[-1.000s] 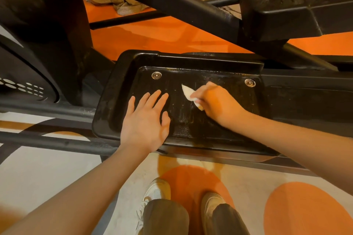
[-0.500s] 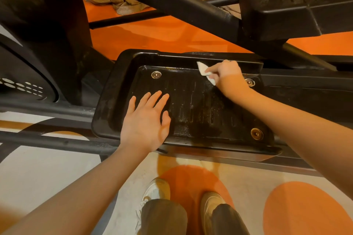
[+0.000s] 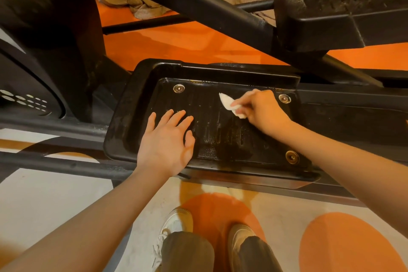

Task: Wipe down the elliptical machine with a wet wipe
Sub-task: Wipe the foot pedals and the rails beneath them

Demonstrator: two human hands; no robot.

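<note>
Pedal [image 3: 141,104] of the elliptical: big, rigid, ribbed black tray, glossy where damp. My left hand [image 3: 164,146] flat on its near edge, fingers straight, bracing. My right hand [image 3: 262,109] pinches the wipe [image 3: 227,101] at the far right. Wipe light, limp, likely slippery; best bunched under fingertips

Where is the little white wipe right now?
In the head view, the wipe is pinched in the right hand, on the far right part of the black pedal, near a round bolt.
</note>
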